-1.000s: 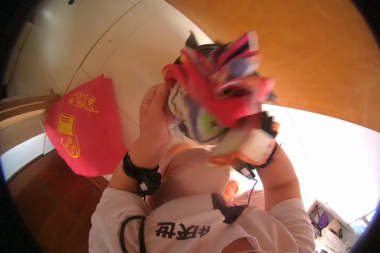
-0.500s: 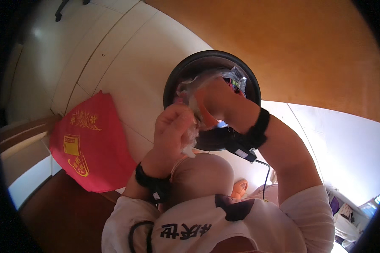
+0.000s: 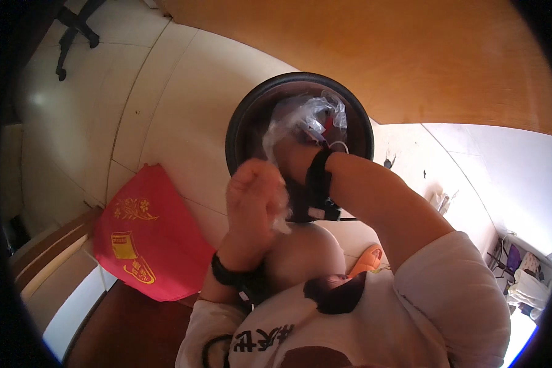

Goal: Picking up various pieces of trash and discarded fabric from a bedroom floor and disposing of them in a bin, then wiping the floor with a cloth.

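A round dark bin (image 3: 302, 78) stands in front of me, with a crumpled clear plastic bag (image 3: 303, 116) and small coloured things in it, among them something red (image 3: 329, 126). My right hand (image 3: 294, 158) reaches down inside the bin under the edge of the bag. Its fingers are hidden there, so I cannot see whether they grip anything. Over the bin's near left rim my left hand (image 3: 254, 193) is closed, with a wisp of clear plastic film (image 3: 281, 211) showing along its side. Both wrists wear black bands.
A red cloth bag (image 3: 159, 245) with yellow prints lies to the left by a wooden edge (image 3: 55, 251). The brown wooden panel (image 3: 411, 61) rises close behind the bin. An orange shoe (image 3: 367, 259) is near my knee. Dark chair legs (image 3: 73, 27) stand at far left.
My right hand has gone deeper into the bin, moving left and down, and its fingers are now out of sight. The left hand stays closed near the rim. The whole view has shifted.
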### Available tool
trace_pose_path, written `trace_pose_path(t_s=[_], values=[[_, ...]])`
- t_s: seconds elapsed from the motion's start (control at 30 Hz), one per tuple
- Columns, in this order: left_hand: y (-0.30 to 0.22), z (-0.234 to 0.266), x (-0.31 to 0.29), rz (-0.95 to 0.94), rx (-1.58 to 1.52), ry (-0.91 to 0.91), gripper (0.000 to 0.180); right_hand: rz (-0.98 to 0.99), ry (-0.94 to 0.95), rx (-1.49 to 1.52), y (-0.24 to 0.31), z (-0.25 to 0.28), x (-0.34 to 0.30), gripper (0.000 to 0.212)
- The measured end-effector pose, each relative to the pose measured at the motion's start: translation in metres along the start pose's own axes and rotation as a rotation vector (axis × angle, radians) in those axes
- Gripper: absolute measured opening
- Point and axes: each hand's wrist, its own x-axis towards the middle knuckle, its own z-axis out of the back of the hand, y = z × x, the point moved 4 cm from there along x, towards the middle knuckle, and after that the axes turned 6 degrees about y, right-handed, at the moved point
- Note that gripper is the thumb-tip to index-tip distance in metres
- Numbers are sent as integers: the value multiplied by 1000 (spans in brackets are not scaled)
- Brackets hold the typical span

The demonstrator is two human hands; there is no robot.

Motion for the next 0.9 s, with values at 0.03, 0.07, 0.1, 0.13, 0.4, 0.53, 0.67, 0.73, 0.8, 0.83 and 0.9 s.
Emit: trace_pose_path(t_s=[0.03, 0.07, 0.1, 0.13, 0.4, 0.53, 0.67, 0.73, 0.8, 0.83, 0.9], values=[[-2, 2, 2, 23, -28, -106, 11, 6, 26, 14, -2, 3, 0, 26], [-3, 3, 4, 24, -27, -96, 11, 10, 58, 17, -5, 5, 1, 25], [-7, 11, 5, -14, 43, -115, 9, 64, 89, -17, -4, 11, 2, 24], [-9, 18, 7, -50, 107, -132, 8, 140, 135, -90, 2, 22, -1, 24], [3, 30, -10, -91, -120, 130, 19, 406, -228, -197, -32, 7, -75, 51], [23, 25, -5, 79, 6, 246, 24, 484, -277, -214, -18, -28, -20, 40], [23, 22, 3, 94, 82, 385, 20, 357, -430, -189, -6, -23, 7, 40], [25, 23, 4, 111, 50, 406, 19, 353, -524, -411, -1, -19, 8, 38], [26, 22, 4, 125, 22, 426, 19, 307, -325, -249, -4, -20, 13, 38], [23, 22, 3, 105, 97, 375, 18, 269, -219, -161, -5, -21, 16, 38], [17, 18, 0, 78, 173, 324, 17, 187, -30, 8, -10, -25, 25, 37]])
